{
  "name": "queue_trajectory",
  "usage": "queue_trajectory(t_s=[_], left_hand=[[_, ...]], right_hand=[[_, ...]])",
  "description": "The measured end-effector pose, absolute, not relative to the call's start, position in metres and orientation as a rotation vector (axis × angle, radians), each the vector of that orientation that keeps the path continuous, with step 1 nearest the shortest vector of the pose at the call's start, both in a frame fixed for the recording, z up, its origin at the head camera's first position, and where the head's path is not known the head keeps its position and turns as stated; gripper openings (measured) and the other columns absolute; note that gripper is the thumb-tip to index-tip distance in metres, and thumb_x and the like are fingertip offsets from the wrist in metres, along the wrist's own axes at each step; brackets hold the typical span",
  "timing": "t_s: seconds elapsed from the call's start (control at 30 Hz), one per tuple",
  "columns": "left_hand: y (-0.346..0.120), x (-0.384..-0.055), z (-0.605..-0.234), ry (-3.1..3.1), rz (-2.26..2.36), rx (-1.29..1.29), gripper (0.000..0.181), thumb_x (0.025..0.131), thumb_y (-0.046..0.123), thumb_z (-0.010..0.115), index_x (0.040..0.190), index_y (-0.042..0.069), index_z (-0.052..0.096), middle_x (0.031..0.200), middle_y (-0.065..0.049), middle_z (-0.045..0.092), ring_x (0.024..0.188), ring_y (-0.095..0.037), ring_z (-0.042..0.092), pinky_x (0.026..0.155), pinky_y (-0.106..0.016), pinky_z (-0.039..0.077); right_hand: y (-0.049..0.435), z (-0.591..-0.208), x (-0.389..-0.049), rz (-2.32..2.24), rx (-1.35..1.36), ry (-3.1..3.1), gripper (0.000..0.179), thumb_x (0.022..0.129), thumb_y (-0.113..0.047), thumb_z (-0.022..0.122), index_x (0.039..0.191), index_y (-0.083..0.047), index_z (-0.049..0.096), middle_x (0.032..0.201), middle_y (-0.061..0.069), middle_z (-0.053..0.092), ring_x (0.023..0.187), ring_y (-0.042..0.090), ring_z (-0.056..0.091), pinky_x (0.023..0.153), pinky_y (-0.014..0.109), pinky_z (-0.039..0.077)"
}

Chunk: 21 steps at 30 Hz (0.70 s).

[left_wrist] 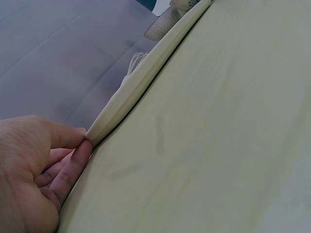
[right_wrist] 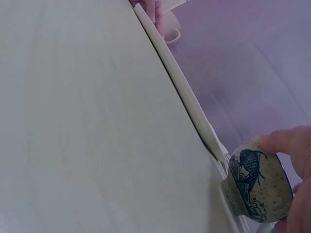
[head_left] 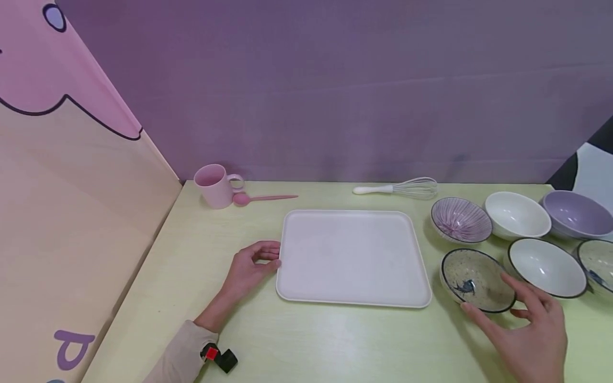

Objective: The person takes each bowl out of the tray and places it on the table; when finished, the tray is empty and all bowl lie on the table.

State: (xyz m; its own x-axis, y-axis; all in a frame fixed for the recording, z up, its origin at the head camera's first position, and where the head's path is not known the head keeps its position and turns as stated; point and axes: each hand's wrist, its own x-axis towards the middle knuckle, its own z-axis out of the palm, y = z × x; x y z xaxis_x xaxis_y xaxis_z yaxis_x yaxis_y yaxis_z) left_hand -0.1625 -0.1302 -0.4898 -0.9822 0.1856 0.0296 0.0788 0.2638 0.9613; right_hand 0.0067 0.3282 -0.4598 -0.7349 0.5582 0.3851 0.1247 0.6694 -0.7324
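A white rectangular tray [head_left: 351,258] lies in the middle of the table. My left hand [head_left: 251,268] pinches the tray's left edge between thumb and fingers, which the left wrist view shows close up. To the right of the tray, my right hand [head_left: 531,324] grips a speckled grey bowl [head_left: 479,279] by its rim, thumb at the near side and fingers at the right. This bowl has a dark rim and a blue fish inside; another blue fish decorates its outer wall [right_wrist: 260,182] in the right wrist view.
Behind and right of the held bowl stand a purple-striped bowl [head_left: 461,221], a white bowl [head_left: 517,215], a purple bowl [head_left: 577,215], a dark-rimmed white bowl [head_left: 546,268] and a patterned bowl [head_left: 598,263]. A whisk [head_left: 395,189], pink mug [head_left: 215,186] and pink spoon [head_left: 263,198] lie along the back.
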Motion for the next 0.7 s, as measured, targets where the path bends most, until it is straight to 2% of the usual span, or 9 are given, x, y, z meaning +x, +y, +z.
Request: queue_trajectory(t_s=[0.07, 0.17, 0.5, 0.7], left_hand=[[-0.1303, -0.1622, -0.4899, 2.421, 1.835, 0.256, 0.034, 0.095, -0.003, 0.083, 0.129, 0.0, 0.078, 0.114, -0.015, 0.082, 0.107, -0.027, 0.076, 0.091, -0.02, 0.058], [-0.1302, -0.1619, -0.4904, 2.419, 1.834, 0.263, 0.035, 0.095, -0.004, 0.083, 0.129, 0.0, 0.078, 0.114, -0.016, 0.082, 0.107, -0.028, 0.076, 0.091, -0.019, 0.058], [-0.13, -0.1623, -0.4915, 2.418, 1.83, 0.283, 0.036, 0.095, -0.004, 0.083, 0.131, -0.001, 0.077, 0.116, -0.017, 0.081, 0.109, -0.03, 0.076, 0.092, -0.019, 0.058], [-0.1298, -0.1632, -0.4919, 2.423, 1.824, 0.297, 0.036, 0.096, -0.004, 0.083, 0.131, -0.002, 0.077, 0.116, -0.017, 0.081, 0.108, -0.029, 0.076, 0.093, -0.021, 0.059]], right_hand=[[0.3284, -0.4608, 0.0048, 0.931, -0.462, -2.24, 0.083, 0.058, 0.003, 0.102, 0.137, -0.001, 0.076, 0.124, -0.038, 0.043, 0.119, -0.016, 0.038, 0.084, 0.001, 0.035], [0.3294, -0.461, 0.003, 0.91, -0.432, -2.222, 0.081, 0.058, 0.002, 0.102, 0.135, 0.0, 0.077, 0.125, -0.041, 0.042, 0.119, -0.017, 0.038, 0.084, 0.002, 0.035], [0.3327, -0.4587, -0.0004, 0.861, -0.529, -2.275, 0.074, 0.066, -0.007, 0.105, 0.135, -0.002, 0.077, 0.12, -0.045, 0.039, 0.117, -0.019, 0.032, 0.078, 0.005, 0.031], [0.3345, -0.4579, 0.0005, 0.878, -0.521, -2.272, 0.077, 0.064, -0.006, 0.105, 0.135, -0.002, 0.077, 0.123, -0.042, 0.038, 0.119, -0.018, 0.032, 0.081, 0.008, 0.03]])
